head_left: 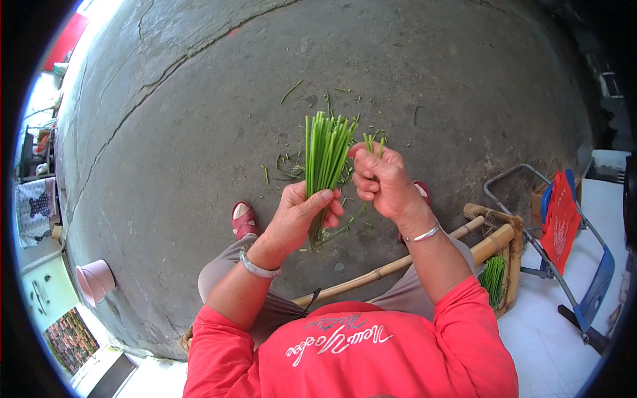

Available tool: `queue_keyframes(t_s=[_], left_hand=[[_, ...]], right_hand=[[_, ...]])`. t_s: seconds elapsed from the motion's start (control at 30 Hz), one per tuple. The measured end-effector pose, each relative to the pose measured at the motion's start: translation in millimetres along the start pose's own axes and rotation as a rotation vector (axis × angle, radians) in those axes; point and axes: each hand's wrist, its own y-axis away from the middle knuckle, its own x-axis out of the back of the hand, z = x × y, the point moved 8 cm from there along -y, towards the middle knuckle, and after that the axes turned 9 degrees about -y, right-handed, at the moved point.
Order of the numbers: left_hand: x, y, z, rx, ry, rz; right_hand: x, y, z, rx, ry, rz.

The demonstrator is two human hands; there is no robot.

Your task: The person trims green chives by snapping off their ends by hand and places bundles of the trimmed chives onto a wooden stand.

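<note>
My left hand [306,209] is closed round the lower part of a thick bundle of long green stems [326,149], which stands nearly upright with its cut ends fanned out at the top. Close by on the right, my right hand [381,174] is closed in a fist on several short green stem pieces [371,142], whose tips poke out above the fingers. The two hands are apart. Loose green bits [290,91] lie scattered on the floor beyond and beneath the hands.
Bamboo poles [385,268] cross near my legs, joined to a bamboo frame at the right. More green stems [493,282] lie beside it. A metal-framed chair [590,292] with a red bag [561,225] stands at the right, a pink bucket [96,280] at the left.
</note>
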Motion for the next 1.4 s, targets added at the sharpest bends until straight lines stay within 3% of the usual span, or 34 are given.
queue_keyframes(t_s=[0.17, 0.47, 0.67, 0.73, 0.77, 0.83, 0.97, 1.03, 1.07, 1.13, 1.2, 1.27, 1.4], left_hand=[[-4, 0, 0, -0.009, -0.070, -0.051], [8, -3, 2, -0.001, 0.012, 0.104], [9, -3, 2, -0.017, 0.005, 0.098], [9, -2, 2, 0.008, 0.006, 0.120], [9, -1, 3, 0.007, 0.007, 0.120], [8, 0, 2, 0.027, 0.008, 0.118], [11, -1, 0, 0.040, 0.032, 0.120], [14, -1, -1, 0.050, 0.094, 0.164], [13, -1, -1, 0.049, 0.094, 0.164], [13, -1, 0, 0.030, 0.125, 0.168], [13, -1, 0, 0.027, 0.128, 0.158], [12, -1, 0, 0.023, 0.132, 0.148], [8, -2, -1, 0.028, 0.122, 0.126]], right_hand=[[1, 0, 5, 0.063, 0.199, -0.004], [6, 1, -14, 0.122, 0.303, 0.095], [-3, 1, 4, -0.030, 0.347, -0.048], [-13, 3, -17, 0.308, 0.852, -0.097], [-11, 0, -17, 0.308, 0.853, -0.097], [-37, 21, -41, 0.999, 1.426, -0.039], [-20, 12, -47, 0.866, 1.584, 0.101], [-6, 0, -31, 0.491, 1.375, 0.056], [-10, 2, -26, 0.492, 1.374, 0.056], [-8, 2, 0, 0.238, 0.848, 0.005], [-9, 5, 7, 0.199, 0.771, -0.009], [-9, 7, 17, 0.007, 0.503, -0.016], [-11, 8, 19, 0.041, 0.423, 0.003]])
